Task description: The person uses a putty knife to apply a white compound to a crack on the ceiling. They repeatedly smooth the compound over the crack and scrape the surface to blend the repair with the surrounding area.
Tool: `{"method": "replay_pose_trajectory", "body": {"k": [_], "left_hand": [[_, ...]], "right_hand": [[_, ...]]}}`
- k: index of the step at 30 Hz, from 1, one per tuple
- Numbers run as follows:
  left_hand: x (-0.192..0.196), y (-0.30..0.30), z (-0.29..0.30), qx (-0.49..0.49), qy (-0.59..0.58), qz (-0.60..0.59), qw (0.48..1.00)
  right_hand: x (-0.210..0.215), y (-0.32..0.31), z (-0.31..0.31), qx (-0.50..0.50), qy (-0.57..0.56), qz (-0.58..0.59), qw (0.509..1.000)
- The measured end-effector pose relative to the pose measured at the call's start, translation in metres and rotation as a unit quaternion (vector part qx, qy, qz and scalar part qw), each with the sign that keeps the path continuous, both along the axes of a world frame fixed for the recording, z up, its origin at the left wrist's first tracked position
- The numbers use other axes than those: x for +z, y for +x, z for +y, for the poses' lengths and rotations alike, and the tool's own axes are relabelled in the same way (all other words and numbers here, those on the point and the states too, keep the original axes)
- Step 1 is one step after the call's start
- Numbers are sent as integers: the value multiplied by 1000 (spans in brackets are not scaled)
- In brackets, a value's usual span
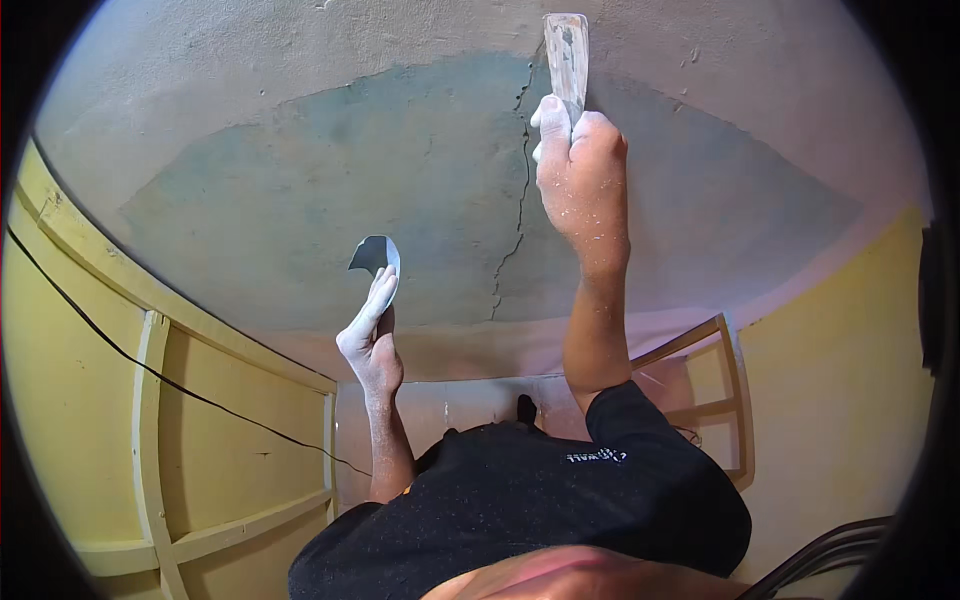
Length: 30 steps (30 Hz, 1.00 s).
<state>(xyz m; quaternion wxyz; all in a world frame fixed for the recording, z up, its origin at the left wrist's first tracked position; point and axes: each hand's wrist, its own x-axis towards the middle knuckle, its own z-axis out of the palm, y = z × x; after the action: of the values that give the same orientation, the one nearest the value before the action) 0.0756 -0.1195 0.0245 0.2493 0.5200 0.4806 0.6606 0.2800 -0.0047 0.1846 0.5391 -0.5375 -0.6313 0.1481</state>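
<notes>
Here, right hand (583, 170) wrapped round a smeared putty knife (568, 58), near a jagged crack (524, 185), grey-green patch (420, 160) behind, dusty left hand (376, 345) holding a curved sheet (375, 253)

A short line of small white lettering (597, 455) is running across the dark shirt (540, 505) that the person is wearing, sitting right of the shirt's middle. Its right end is showing plain capital letters, while its left part is blurring into small white shapes — too fine to make out as letters or an emblem.
</notes>
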Motion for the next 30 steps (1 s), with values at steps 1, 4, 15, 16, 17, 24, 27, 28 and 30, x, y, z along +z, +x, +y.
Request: {"method": "replay_pose_trajectory", "body": {"k": [1, 4, 15, 16, 17, 24, 27, 28, 30], "left_hand": [[0, 2, -1, 14, -19, -9, 1000], [0, 1, -2, 18, -19, -4, 1000], [-8, -4, -1, -1, -19, -11, 1000], [-7, -3, -2, 4, -26, 4, 1000], [-9, -3, -1, -1, -21, -1, 1000], [-17, -6, -2, -11, -25, -23, 999], [-16, 0, -9, 22, -47, -48, 997], [-14, 3, -10, 23, -43, -39, 998], [-5, 4, -9, 21, -30, -17, 999]], "right_hand": [[-4, 1, 3, 2, 46, -20, 999], [-8, 0, 4, -8, 31, -24, 999], [1, -8, 0, -37, 11, -74, 996], [-5, -9, 4, -40, 32, -74, 996], [-11, -12, 8, -53, 50, -77, 994], [-28, -20, 15, -16, 1, 14, 1000], [-44, -16, 10, 10, 1, 35, 999], [-52, -15, 9, 11, -2, 31, 999], [-59, -11, 14, 43, -69, 101, 991]]}}
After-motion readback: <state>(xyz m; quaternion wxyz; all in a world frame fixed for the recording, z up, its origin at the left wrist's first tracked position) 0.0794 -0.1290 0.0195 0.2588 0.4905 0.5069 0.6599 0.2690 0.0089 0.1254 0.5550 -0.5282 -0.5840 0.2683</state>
